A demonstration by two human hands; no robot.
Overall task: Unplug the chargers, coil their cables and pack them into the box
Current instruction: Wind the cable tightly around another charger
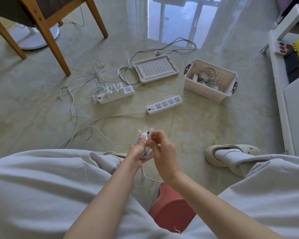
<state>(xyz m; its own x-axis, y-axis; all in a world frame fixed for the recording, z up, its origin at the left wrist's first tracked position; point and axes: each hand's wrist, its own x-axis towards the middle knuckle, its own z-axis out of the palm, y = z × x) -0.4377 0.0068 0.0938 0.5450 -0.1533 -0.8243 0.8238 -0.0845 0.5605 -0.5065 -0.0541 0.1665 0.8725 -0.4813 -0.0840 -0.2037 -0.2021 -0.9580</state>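
Note:
My left hand (138,150) grips a coiled white charger cable (147,153) above the floor between my knees. My right hand (162,149) pinches the cable's plug end (148,135) at the top of the coil. A loose tail of the cable hangs down below my hands. Farther off, a white power strip (115,94) carries several plugged-in chargers, their cables tangled to its left. A second power strip (164,105) lies with its sockets empty. The cream box (210,80) at the right holds several chargers and cables.
The box lid (155,68) lies upside down beyond the strips. A wooden chair (41,23) and a fan base stand at far left, a white shelf unit (290,83) at right. I sit on a red stool (171,209); loose cables cross the tiled floor.

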